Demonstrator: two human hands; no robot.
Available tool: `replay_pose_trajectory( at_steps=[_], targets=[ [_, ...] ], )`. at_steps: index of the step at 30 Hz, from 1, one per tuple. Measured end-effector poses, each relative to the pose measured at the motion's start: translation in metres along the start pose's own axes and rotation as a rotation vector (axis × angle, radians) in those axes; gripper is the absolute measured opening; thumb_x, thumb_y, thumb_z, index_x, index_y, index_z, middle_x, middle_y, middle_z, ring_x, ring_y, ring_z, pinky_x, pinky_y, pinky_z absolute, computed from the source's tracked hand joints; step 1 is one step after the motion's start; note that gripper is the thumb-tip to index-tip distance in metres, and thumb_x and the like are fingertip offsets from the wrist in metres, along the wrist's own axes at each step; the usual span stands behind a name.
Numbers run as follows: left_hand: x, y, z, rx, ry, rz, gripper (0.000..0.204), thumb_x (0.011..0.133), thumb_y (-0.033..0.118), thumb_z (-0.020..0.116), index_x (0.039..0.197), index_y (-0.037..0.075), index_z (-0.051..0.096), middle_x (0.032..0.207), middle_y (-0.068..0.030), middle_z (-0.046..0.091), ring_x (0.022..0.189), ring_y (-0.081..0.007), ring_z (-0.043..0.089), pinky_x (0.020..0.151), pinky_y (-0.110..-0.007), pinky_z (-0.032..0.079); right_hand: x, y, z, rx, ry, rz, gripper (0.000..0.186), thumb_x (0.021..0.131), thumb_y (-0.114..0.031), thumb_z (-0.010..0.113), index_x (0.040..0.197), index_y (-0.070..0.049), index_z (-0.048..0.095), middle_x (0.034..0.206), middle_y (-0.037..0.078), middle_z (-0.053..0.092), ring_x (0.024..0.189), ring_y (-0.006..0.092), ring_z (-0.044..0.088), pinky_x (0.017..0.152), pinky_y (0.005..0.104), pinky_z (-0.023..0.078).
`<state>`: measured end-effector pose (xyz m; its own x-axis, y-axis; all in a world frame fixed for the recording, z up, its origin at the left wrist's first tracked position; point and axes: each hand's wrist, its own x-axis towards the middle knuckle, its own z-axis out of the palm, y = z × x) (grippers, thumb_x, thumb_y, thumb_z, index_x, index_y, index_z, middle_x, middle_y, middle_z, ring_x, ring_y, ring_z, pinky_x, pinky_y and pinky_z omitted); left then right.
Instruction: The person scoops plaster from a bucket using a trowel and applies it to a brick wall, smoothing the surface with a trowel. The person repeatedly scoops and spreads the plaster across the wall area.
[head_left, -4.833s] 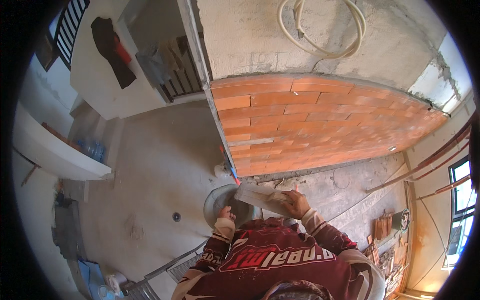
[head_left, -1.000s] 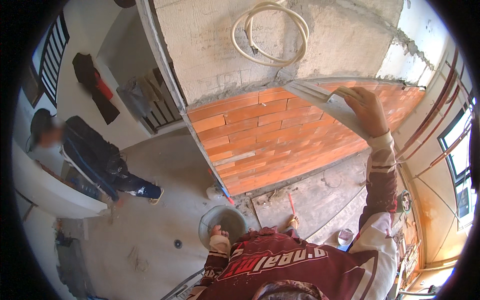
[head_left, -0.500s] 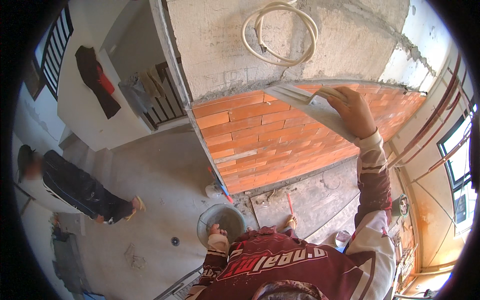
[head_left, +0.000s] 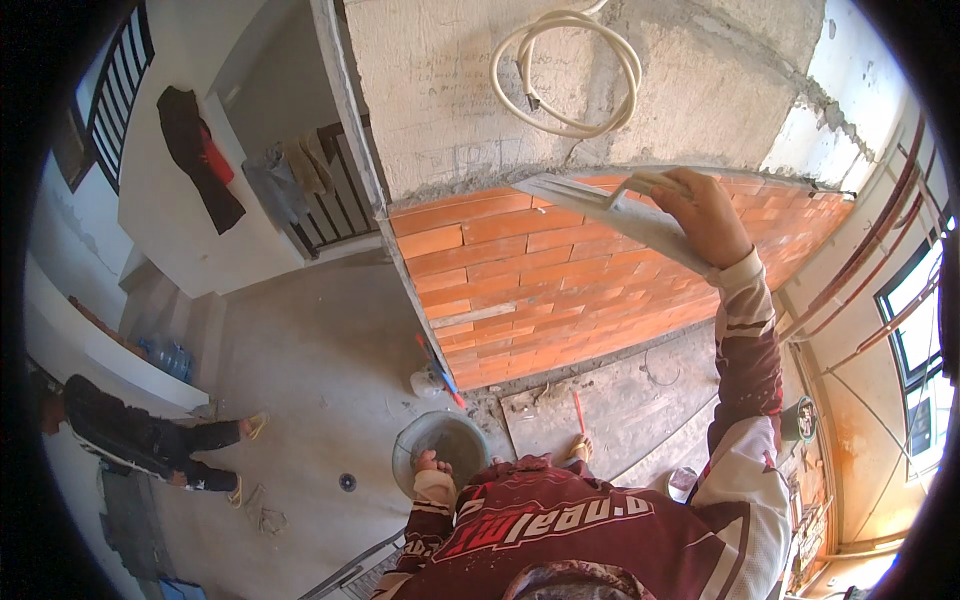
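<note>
My right hand (head_left: 708, 215) is raised at the brick wall, its fingers wrapped round the handle of a long, pale plastering float (head_left: 590, 205). The float's blade lies along the top courses of orange bricks (head_left: 480, 250), just under the rough grey plaster (head_left: 430, 90); whether it touches the wall I cannot tell. Low down, my left hand (head_left: 432, 462) is over the mouth of a grey bucket (head_left: 402, 450), fingers curled. What they hold, if anything, is hidden.
A coiled white cable (head_left: 635, 75) hangs on the plaster above the bricks. At the far left a person (head_left: 120, 425) in dark clothes walks on the concrete floor (head_left: 310, 330). A plastic bottle (head_left: 425, 383) stands at the wall's corner. Reddish pipes (head_left: 890, 230) run on the right.
My right hand and the float have shifted slightly left along the top of the bricks. The left hand stays at the bucket. The person at left has moved lower in the view.
</note>
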<state>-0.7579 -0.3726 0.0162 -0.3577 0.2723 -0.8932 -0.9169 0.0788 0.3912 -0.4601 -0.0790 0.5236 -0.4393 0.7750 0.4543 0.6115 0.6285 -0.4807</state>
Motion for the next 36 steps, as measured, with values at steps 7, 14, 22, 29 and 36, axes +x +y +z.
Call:
replay_pose_trajectory(
  at_steps=[7,14,22,29,36],
  targets=[
    [-0.021,0.006,0.005,0.019,-0.002,0.021,0.016,0.077,0.023,0.052,0.077,0.011,0.041,0.05,-0.0006,0.038,0.042,-0.0137,0.038,0.043,-0.028,0.04,-0.001,0.003,0.002,-0.034,0.023,-0.121,0.032,0.083,-0.021,0.053,0.099,0.006,0.057,0.078,0.012,0.06,0.071,0.0171,0.056,0.066,0.0298,0.044],
    [-0.021,0.001,0.001,-0.05,-0.095,0.03,0.016,0.072,0.02,0.059,0.075,0.012,0.044,0.055,-0.0027,0.039,0.047,-0.016,0.041,0.047,-0.031,0.044,-0.018,-0.027,0.08,0.443,0.03,-0.107,0.028,0.079,-0.014,0.055,0.101,0.003,0.057,0.086,0.018,0.062,0.08,0.0258,0.061,0.07,0.0316,0.047],
    [-0.014,-0.003,-0.008,0.014,-0.021,0.043,0.024,0.072,0.023,0.057,0.063,0.008,0.04,0.052,-0.0051,0.04,0.046,-0.0198,0.043,0.046,-0.035,0.042,-0.007,-0.053,0.124,0.434,-0.027,-0.071,0.033,0.083,-0.018,0.055,0.104,0.007,0.054,0.091,0.019,0.062,0.085,0.0212,0.059,0.075,0.0305,0.045],
    [0.005,-0.004,-0.017,0.022,-0.067,0.027,0.026,0.073,0.027,0.055,0.064,0.007,0.04,0.051,-0.0063,0.041,0.046,-0.0225,0.044,0.046,-0.036,0.041,0.004,-0.047,0.111,0.209,0.067,-0.295,0.032,0.083,-0.019,0.057,0.102,0.007,0.055,0.085,0.018,0.062,0.078,0.0212,0.06,0.071,0.0302,0.046],
    [0.013,-0.001,-0.026,0.044,0.0,0.016,0.02,0.075,0.025,0.055,0.074,0.008,0.044,0.053,-0.0052,0.041,0.048,-0.0209,0.043,0.048,-0.035,0.042,0.008,0.015,0.075,0.263,0.068,-0.239,0.03,0.084,-0.018,0.055,0.103,0.006,0.056,0.074,0.004,0.058,0.067,0.0102,0.053,0.062,0.0239,0.044]
  ],
)
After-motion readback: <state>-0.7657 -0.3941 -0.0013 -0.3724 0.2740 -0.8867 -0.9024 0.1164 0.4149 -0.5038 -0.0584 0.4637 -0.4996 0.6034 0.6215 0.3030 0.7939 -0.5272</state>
